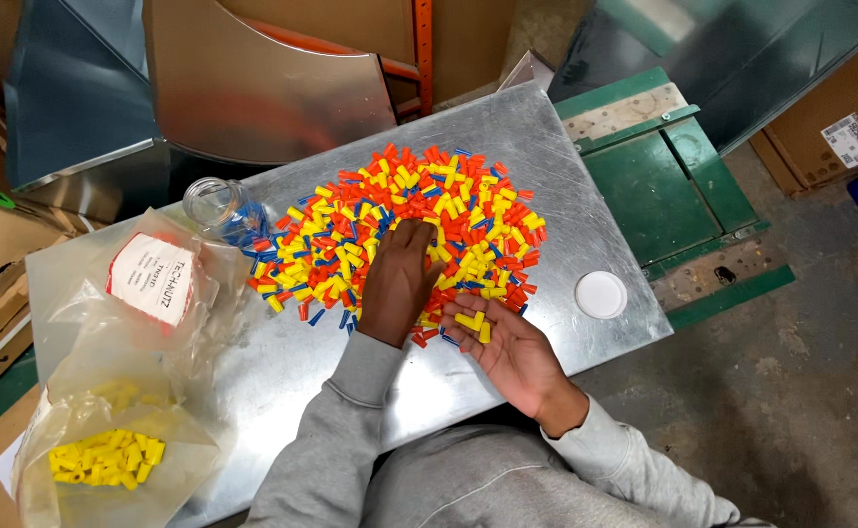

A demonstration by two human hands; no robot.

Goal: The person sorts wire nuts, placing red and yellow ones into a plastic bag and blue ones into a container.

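Note:
A large heap of small orange, yellow and blue plastic caps (399,230) lies on a shiny metal sheet table (546,156). My left hand (399,279) rests palm down on the near part of the heap, fingers spread among the caps. My right hand (507,347) lies palm up at the heap's near edge, cupping a few yellow caps (471,323). A clear plastic bag (106,460) at the near left holds sorted yellow caps. A clear jar (216,207) with blue caps inside lies at the heap's left edge.
A second clear bag with a white label (150,279) lies left of the heap. A white round lid (601,294) sits on the table's right side. Green metal frame (659,181), cardboard boxes (839,108) and sheet-metal ducts (253,78) surround the table.

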